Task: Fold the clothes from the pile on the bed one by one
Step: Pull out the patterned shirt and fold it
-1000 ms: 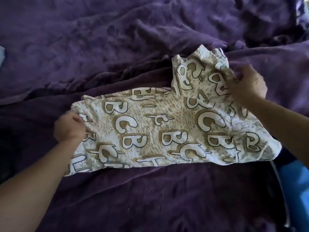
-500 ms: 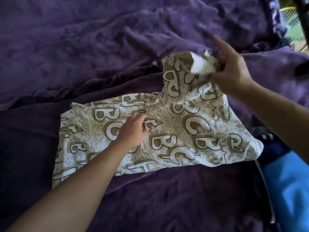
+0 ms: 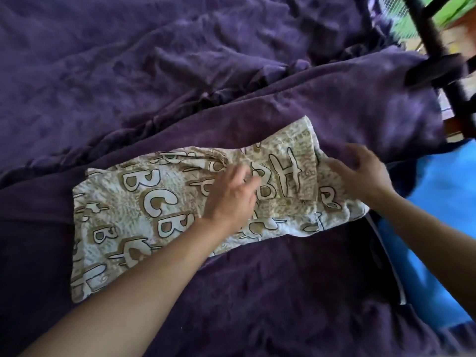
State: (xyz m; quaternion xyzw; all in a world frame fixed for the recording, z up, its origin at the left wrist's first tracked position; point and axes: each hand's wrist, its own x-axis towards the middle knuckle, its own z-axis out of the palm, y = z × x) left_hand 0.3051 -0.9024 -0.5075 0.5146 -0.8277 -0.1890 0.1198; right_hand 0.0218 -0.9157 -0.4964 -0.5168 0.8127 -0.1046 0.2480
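Observation:
A cream and tan garment (image 3: 144,210) printed with big letters lies flat on the purple bedspread (image 3: 180,81). Its right part is folded over onto the body, forming a flap (image 3: 291,163). My left hand (image 3: 231,199) presses flat on the middle of the garment, fingers spread toward the flap. My right hand (image 3: 363,173) rests on the garment's right end beside the flap, fingers loosely bent, holding nothing that I can see.
The bedspread is rumpled, with a deep crease running across above the garment. A blue fabric item (image 3: 435,228) lies at the right edge of the bed. A dark bed frame post (image 3: 438,52) stands at the top right.
My right hand brought the lifted end of the garment down and let it go, so it now lies folded flat. My left hand slid right toward the fold.

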